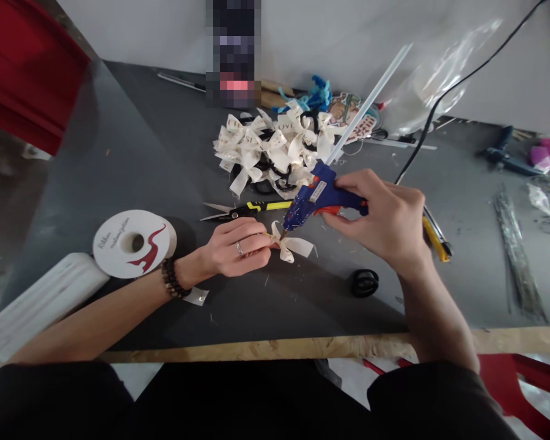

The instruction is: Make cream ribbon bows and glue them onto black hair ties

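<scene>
My left hand [241, 246] is closed, pinching a cream ribbon bow [288, 247] low over the grey table. In my right hand [385, 214] is a blue hot glue gun [309, 198] with a long clear glue stick [371, 101] rising from its back. The gun's nozzle points down at the knot of the bow, at or very close to it. My left fingertips hide part of the bow. Just behind my left hand lie scissors [252, 209] with black and yellow handles. Black hair ties [365, 282] sit to the right of the bow.
A pile of cream bows [275, 143] with black ties is behind the scissors. A white ribbon spool [114, 244] lies at left. A yellow cutter [436, 241], a bundle of thin wires [517, 256] and pliers [504, 153] are at right. A black cable [433, 116] hangs behind my right hand.
</scene>
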{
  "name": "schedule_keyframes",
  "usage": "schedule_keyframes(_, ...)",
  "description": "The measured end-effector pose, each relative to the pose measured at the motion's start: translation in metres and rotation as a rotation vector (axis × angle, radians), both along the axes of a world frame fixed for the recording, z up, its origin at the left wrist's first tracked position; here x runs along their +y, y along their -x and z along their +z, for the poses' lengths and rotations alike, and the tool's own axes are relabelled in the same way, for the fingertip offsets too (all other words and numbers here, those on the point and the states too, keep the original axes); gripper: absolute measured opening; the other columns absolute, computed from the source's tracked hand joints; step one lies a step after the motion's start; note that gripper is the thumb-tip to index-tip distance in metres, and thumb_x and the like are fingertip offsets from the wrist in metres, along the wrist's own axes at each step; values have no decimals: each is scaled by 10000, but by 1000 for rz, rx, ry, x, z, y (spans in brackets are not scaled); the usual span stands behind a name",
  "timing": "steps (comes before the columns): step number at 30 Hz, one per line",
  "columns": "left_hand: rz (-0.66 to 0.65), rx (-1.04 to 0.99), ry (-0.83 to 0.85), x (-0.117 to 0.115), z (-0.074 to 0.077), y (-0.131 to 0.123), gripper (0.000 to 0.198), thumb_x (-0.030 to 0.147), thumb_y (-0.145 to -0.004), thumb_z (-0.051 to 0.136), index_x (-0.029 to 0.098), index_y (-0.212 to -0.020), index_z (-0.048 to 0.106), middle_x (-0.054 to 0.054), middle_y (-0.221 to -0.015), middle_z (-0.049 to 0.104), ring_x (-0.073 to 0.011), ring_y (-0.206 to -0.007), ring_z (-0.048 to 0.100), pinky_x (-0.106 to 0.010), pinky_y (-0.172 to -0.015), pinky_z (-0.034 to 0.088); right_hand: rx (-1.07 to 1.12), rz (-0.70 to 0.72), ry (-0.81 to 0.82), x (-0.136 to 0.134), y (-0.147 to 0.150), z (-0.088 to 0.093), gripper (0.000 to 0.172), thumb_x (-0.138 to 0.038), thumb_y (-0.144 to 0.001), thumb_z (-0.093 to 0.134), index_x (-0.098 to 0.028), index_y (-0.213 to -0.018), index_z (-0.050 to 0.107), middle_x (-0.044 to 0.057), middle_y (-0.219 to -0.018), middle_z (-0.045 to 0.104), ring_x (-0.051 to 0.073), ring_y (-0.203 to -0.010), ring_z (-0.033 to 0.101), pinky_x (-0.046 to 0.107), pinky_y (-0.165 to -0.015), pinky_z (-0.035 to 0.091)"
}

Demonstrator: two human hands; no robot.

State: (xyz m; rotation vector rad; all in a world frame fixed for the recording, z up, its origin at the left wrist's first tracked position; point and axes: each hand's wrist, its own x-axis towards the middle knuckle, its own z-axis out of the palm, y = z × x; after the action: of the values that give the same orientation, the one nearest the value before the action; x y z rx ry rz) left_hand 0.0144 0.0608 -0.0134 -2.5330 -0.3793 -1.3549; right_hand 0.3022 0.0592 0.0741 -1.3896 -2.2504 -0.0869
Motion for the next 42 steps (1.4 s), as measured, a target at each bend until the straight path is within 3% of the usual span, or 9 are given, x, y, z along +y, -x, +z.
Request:
schedule_keyframes(6, -44, -26, 27, -1, -3, 0, 262, 75, -817, 849, 204, -754, 629, -13, -937, 762, -187, -908, 754, -329, -786, 689, 15, 26, -24, 1, 1, 0, 322, -267, -871, 786, -305, -1178, 694, -1, -962, 826, 229, -780, 787, 367, -675, 624)
schedule_keyframes(11, -51, -24, 20, -1, -2, 0, 241, 83, -870, 795, 206, -759, 620, -7, -940, 761, -179, -912, 766, -310, -772, 699, 1, 51, -48, 2, 0, 0, 290, -279, -898, 766, -300, -1179, 695, 2, -970, 827, 232, -789, 787, 362, -667, 616)
schedule_keyframes(18, -69, -13, 4, -1, 6, -2, 265, 79, -871, 804, 197, -743, 604, -2, -881, 756, -171, -882, 784, -285, -765, 712, 44, -42, -116, 0, -4, 1, 269, -361, -905, 757, -310, -1165, 709, 34, -1024, 823, 277, -853, 781, 426, -738, 629)
schedule_keyframes(24, -88, -7, 63, -1, 2, 1, 248, 88, -881, 793, 222, -812, 597, 20, -948, 774, -174, -934, 802, -287, -791, 719, 141, -80, -91, 5, -4, 12, 386, -348, -787, 817, -250, -1144, 707, 28, -984, 814, 240, -831, 786, 360, -733, 611)
schedule_keyframes(30, -134, 50, 48, -4, -2, 2, 240, 96, -891, 775, 227, -807, 594, 11, -988, 787, -203, -1028, 813, -311, -860, 726, -122, -138, 225, 22, -63, 24, 411, -343, -767, 878, -254, -1128, 702, 39, -966, 816, 234, -837, 776, 354, -779, 539)
schedule_keyframes(35, -125, 80, -14, -4, 3, 3, 241, 111, -904, 779, 221, -777, 607, 23, -963, 798, -180, -996, 819, -281, -841, 724, -335, -148, 548, 45, -120, 9, 416, -464, -879, 824, -253, -1208, 679, 105, -1050, 807, 259, -893, 727, 391, -788, 465)
schedule_keyframes(40, -195, 110, -8, -4, 8, 1, 186, 106, -920, 747, 199, -789, 653, -20, -950, 808, -164, -965, 815, -276, -932, 710, -309, -96, 872, 59, -123, -21, 484, -591, -959, 677, -223, -1257, 580, 146, -1105, 747, 260, -902, 668, 387, -815, 458)
schedule_keyframes(42, -213, 138, -21, -5, 8, 0, 179, 120, -928, 745, 206, -794, 661, -10, -933, 802, -163, -989, 811, -273, -946, 706, -294, -126, 853, 59, -115, -31, 468, -610, -942, 676, -226, -1185, 566, 141, -1137, 725, 269, -972, 666, 366, -852, 479)
